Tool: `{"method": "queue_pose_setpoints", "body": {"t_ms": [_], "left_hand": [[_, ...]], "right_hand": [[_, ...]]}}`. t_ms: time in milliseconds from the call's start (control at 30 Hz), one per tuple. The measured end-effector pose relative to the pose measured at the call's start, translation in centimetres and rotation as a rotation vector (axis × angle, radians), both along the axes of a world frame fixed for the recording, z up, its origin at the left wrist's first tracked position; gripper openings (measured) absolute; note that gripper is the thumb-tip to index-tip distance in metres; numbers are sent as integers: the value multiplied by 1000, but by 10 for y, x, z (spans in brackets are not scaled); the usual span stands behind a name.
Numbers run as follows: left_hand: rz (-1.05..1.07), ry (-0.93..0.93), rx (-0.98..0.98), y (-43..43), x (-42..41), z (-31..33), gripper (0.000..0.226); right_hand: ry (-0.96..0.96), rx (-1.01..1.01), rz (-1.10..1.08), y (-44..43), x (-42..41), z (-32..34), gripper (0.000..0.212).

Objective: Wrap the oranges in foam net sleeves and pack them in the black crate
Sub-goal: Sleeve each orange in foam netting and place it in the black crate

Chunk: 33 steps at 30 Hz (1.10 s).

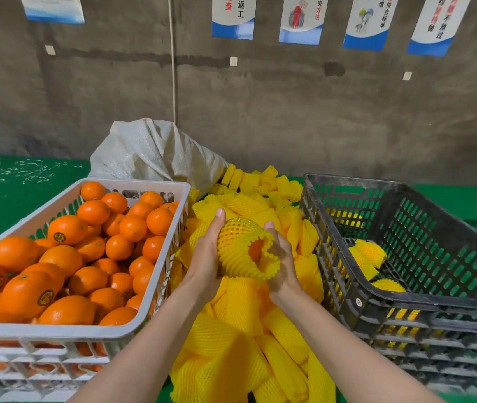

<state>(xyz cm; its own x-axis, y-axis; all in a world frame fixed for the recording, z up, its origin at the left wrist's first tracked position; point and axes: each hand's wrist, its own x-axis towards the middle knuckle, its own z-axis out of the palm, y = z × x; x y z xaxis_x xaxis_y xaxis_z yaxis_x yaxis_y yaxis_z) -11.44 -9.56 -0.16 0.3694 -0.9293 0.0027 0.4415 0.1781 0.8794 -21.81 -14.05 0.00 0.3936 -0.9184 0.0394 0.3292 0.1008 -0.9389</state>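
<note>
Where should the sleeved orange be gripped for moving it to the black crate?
Around the bulging far end of the foam net sleeve, where the orange sits, coming from above; the flared mouth nearest the camera is hollow foam and would probably collapse.

Left forearm (150,344), right forearm (345,347) bare, reached forward from lower frame, converging at centre. Left hand (206,251) cupped netted orange (237,237) from left, thumb pointing up. Right hand (282,263) gripped its open sleeve end, fingers (275,245) curled at rim. Wrists near, apart.
</note>
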Motion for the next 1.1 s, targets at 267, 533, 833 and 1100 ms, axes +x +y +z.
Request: {"method": "queue_pose_setpoints", "body": {"t_ms": [267, 533, 833, 1100], "left_hand": [[232, -167, 74, -2, -1, -4, 49], [581, -413, -135, 4, -6, 0, 44], [455, -445, -173, 5, -5, 3, 60], [494, -687, -169, 7, -5, -2, 41]], "right_hand": [[163, 65, 303, -3, -1, 7, 56], [-82, 242, 163, 0, 3, 0, 19], [-219, 415, 241, 4, -1, 2, 49], [-183, 231, 152, 2, -1, 0, 44]]}}
